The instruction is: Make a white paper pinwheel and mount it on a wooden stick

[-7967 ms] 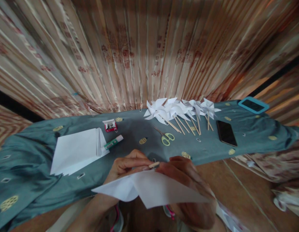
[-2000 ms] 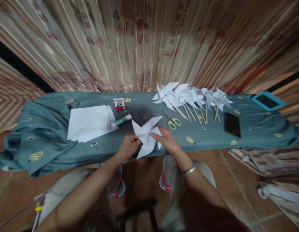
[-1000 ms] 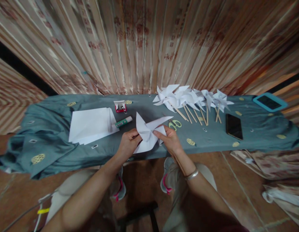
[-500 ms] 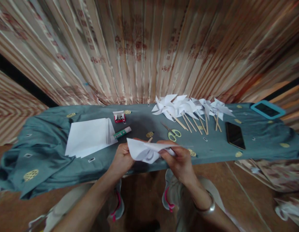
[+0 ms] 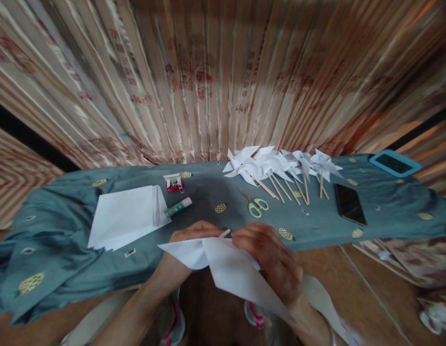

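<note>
A white paper pinwheel [image 5: 233, 274] is held at the table's near edge, its blades spread toward me. The tip of a wooden stick [image 5: 224, 233] shows behind its upper edge. My left hand [image 5: 194, 231] is closed behind the pinwheel's left part, with most of its fingers hidden by the paper. My right hand [image 5: 273, 254] grips it from the right, fingers bent over the top. Beyond the hands lie scissors [image 5: 257, 206] with green handles. A glue stick [image 5: 178, 207] rests by a stack of white paper [image 5: 122, 216] on the left.
Several finished pinwheels [image 5: 276, 166] with wooden sticks lie at the back right. A small red box [image 5: 174, 182] of metal pins stands open at the back left. A dark phone [image 5: 350, 204] and a blue-framed tablet [image 5: 395, 163] are on the right. A grey-green cloth [image 5: 57, 226] covers the table.
The pinwheel has come lower and nearer to me and turned, so a long blade now points down to the right. My right hand has moved from beneath the paper to over its top edge.
</note>
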Demonstrator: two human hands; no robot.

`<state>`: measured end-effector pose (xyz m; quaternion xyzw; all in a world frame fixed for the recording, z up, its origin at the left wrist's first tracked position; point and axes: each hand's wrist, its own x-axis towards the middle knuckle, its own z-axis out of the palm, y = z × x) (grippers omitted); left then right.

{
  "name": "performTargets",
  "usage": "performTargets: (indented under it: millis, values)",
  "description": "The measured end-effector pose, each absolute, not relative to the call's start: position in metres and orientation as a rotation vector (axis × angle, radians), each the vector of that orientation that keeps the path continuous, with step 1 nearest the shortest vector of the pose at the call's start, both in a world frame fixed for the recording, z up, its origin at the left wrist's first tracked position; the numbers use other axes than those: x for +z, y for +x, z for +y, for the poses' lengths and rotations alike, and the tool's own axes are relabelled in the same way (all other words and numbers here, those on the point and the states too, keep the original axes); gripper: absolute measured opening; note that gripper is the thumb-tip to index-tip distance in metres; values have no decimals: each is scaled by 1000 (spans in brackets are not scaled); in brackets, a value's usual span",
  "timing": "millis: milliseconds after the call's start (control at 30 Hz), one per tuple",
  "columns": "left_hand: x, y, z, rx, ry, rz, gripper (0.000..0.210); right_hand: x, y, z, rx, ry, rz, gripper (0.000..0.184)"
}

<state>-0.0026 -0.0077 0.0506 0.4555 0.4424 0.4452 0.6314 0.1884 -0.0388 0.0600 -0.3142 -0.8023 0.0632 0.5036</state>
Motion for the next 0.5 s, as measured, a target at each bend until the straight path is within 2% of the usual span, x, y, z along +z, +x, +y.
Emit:
performTargets:
  millis: [333,500]
  values:
    - [48,-4,-8,984,1154,1046,11,61,187,-39,94,-788,-1925,28]
    - [47,1,-7,1088,896,1178,31,52,186,-34,350,-880,-1781,21]
